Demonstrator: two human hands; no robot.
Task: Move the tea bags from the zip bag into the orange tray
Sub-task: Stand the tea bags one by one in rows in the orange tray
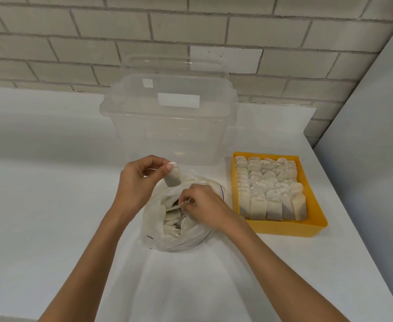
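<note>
The left hand (pixel 139 182) pinched a tea bag (pixel 173 177) between its thumb and curled fingers, just above the open mouth of the zip bag (pixel 158 240). The right hand (pixel 206 205) reached into that mouth, fingertips pinching a second tea bag (pixel 174 207) among the loose tea bags (pixel 171 226). Beside it on the white table (pixel 51 182) sat the orange tray (pixel 284 227), nearly filled with packed rows (pixel 270 189); a clear plastic bin (pixel 167 126) stood behind.
</note>
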